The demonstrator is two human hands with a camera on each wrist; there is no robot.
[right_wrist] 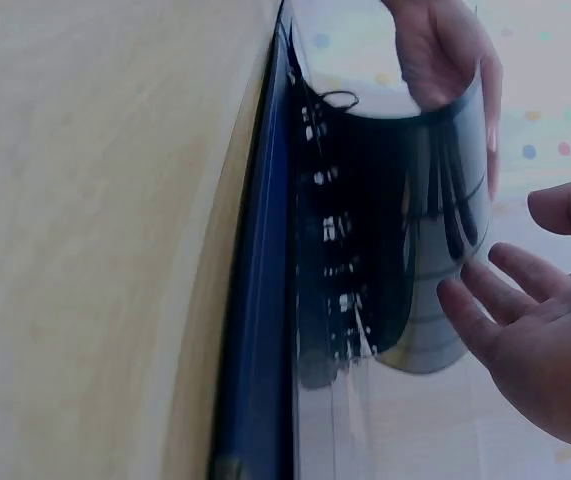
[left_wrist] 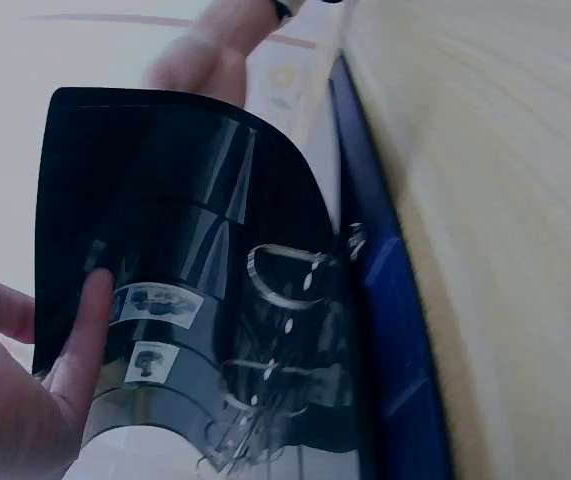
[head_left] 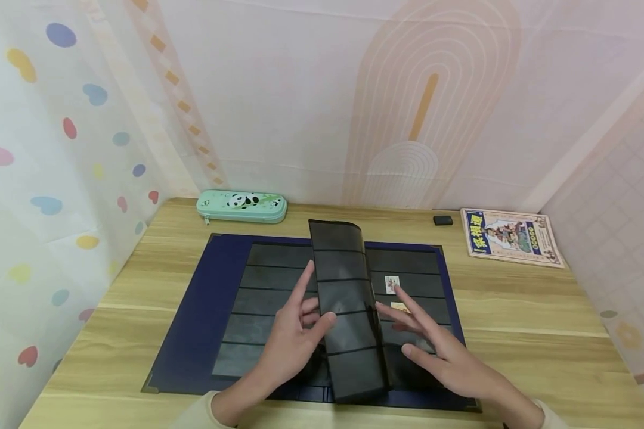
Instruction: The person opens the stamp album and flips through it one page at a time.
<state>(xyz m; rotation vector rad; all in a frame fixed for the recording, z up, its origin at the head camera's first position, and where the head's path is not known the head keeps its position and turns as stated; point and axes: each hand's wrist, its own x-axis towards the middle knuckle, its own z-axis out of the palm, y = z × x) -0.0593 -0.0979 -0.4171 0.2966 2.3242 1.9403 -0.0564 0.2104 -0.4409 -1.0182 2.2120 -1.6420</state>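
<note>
A navy stamp album [head_left: 188,310] lies spread on the table, and one black pocket page [head_left: 346,286] stands curved up from its middle. My left hand [head_left: 292,336] holds this page by its free edge, the thumb on one face and the fingers towards the other. Close to the page's other side is my right hand [head_left: 434,345], its fingers spread and holding nothing; whether the fingertips touch the page I cannot tell. Two small stamps [head_left: 392,285] show on the right-hand page, one partly covered by the right fingers. Metal rings [left_wrist: 290,278] by the spine appear in the left wrist view.
A mint pencil case [head_left: 241,207] with a panda print sits at the table's back left. Behind the album's right side is a small black object [head_left: 442,220], with a colourful booklet [head_left: 511,237] farther right. Patterned curtains [head_left: 279,107] hang along the back and sides.
</note>
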